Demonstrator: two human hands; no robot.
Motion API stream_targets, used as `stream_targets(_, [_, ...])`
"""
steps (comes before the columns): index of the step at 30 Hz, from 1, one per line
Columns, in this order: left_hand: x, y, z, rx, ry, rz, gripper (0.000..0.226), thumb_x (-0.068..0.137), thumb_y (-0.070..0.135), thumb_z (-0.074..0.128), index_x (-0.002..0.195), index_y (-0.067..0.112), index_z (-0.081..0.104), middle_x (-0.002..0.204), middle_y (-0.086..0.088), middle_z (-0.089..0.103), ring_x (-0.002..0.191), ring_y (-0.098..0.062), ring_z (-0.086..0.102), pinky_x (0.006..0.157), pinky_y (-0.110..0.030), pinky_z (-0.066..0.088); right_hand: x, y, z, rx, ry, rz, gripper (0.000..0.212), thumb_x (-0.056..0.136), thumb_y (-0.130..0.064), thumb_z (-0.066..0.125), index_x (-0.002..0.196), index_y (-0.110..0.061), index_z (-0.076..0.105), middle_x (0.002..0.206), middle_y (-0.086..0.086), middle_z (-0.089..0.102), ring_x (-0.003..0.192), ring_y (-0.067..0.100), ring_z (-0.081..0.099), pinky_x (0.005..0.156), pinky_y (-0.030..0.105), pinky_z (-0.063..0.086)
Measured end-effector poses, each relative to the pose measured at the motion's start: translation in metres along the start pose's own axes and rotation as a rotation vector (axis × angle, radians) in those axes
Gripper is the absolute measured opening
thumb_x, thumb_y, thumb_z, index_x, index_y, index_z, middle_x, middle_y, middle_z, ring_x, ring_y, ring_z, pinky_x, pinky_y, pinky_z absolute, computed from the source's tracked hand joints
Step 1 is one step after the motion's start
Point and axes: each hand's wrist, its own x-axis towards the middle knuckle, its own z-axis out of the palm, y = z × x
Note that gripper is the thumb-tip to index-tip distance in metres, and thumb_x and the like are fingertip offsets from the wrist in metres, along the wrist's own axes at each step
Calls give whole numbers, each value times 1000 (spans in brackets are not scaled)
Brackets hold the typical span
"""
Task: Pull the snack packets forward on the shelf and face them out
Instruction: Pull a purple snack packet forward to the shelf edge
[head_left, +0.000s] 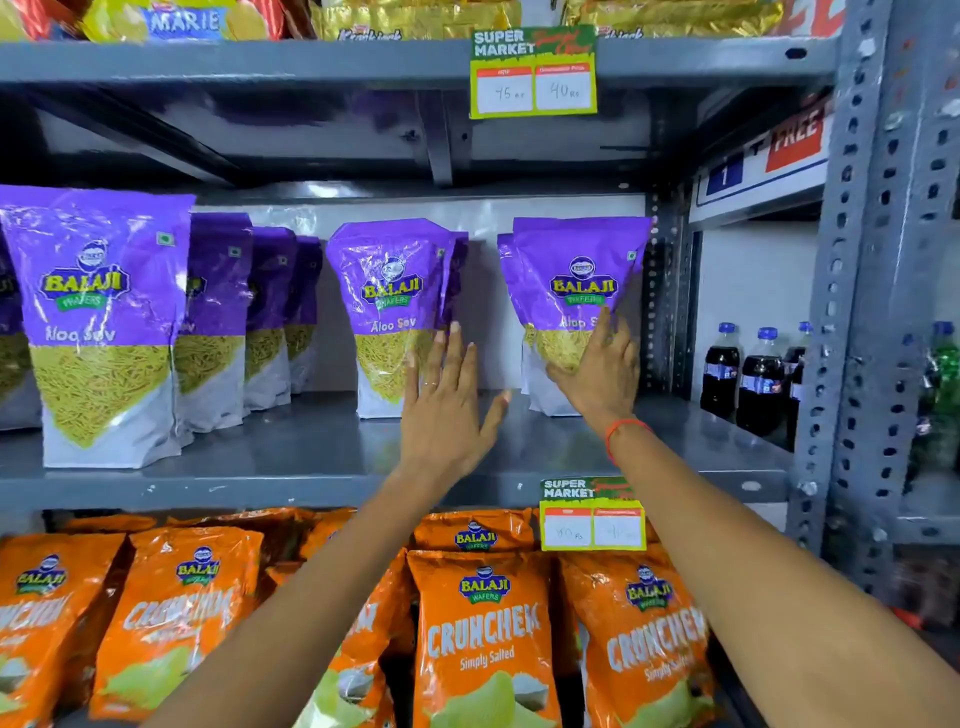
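Several purple snack packets stand upright on the middle shelf (322, 441) of a grey metal rack. At nine o'clock the front packet (104, 332) of a row sits near the shelf's front edge, label facing out, with more purple packets (244, 312) lined up behind it toward the back wall. Toward the centre, the middle packet (387, 317) stands farther back, facing out, with another tucked close behind it. The left hand (447, 400) is raised just beside this packet's right edge, fingers spread and open, gripping nothing; whether the fingertips touch the film cannot be told. At two o'clock from that hand, the right packet (576, 291) stands close to the rack's upright, also well back from the front edge, with one more behind it. The right hand (597, 369) lies flat on the lower front of this packet, fingers extended, not closed around it; a red thread circles its wrist. A price tag (532, 73) hangs from the shelf edge at twelve o'clock, and a second tag (592, 519) is clipped to the middle shelf's front edge at five o'clock. At six o'clock, orange chip packets (478, 634) fill the shelf below, under both forearms. At three o'clock, beyond the upright, dark cola bottles (758, 379) with blue caps stand in the next bay.
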Motion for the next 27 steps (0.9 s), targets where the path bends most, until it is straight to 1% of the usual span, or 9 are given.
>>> stream_targets(2, [-7,-3,0,18,-58,10,68,95,52,40,146,9,28,160,-9,11,146,-24,8,118,-48,9,2,-5,-2,30,-34,68,112,67,-48,78,149,-4,16,147,24,32,137,37,33,113,47,31])
stream_targets(5, [-18,-3,8,28,-128,37,67,95,55,34,146,11,29,160,-8,9,146,-22,8,119,-45,7,13,2,-5,61,-87,162,121,63,-47,82,149,-1,12,149,28,29,137,41,34,112,48,31])
stream_targets(8, [-30,-2,5,29,-144,52,63,96,55,32,142,12,39,157,-11,24,144,-24,20,118,-45,12,17,5,0,132,-91,224,124,63,-41,85,150,0,6,146,29,35,132,42,39,108,49,36])
stream_targets(10, [-37,-8,11,103,-160,-20,59,97,54,31,136,13,47,150,-12,38,140,-25,30,116,-45,19,23,-3,29,214,-235,218,123,66,-34,85,151,-2,3,144,30,37,130,42,42,106,50,39])
stream_targets(12, [-39,-10,11,114,-147,-18,57,97,53,30,128,13,55,142,-13,49,134,-26,40,113,-45,26,23,-6,34,209,-246,250,121,67,-31,85,151,-3,2,144,29,36,130,42,43,106,52,39])
stream_targets(15, [-43,1,13,124,-159,-22,61,95,55,27,117,12,64,130,-14,61,124,-27,51,106,-44,33,28,3,32,222,-250,328,122,65,-30,86,151,-3,4,145,28,34,132,42,39,108,53,36])
stream_targets(20, [-48,12,16,113,-165,-24,69,92,57,20,110,9,67,122,-13,67,119,-28,55,102,-43,37,26,20,35,226,-306,376,124,66,-30,87,150,0,1,148,29,32,136,42,34,110,55,33])
stream_targets(23, [-50,14,16,99,-182,-30,71,92,57,19,108,9,68,119,-13,68,116,-28,57,100,-42,40,24,23,34,215,-319,386,121,66,-30,87,150,-1,4,147,29,30,136,43,34,110,56,33])
stream_targets(27, [-50,13,14,89,-189,-36,69,91,56,22,107,7,68,116,-15,69,112,-29,60,92,-39,46,20,19,29,199,-323,392,115,66,-32,86,148,-1,12,143,29,32,132,44,38,106,55,39])
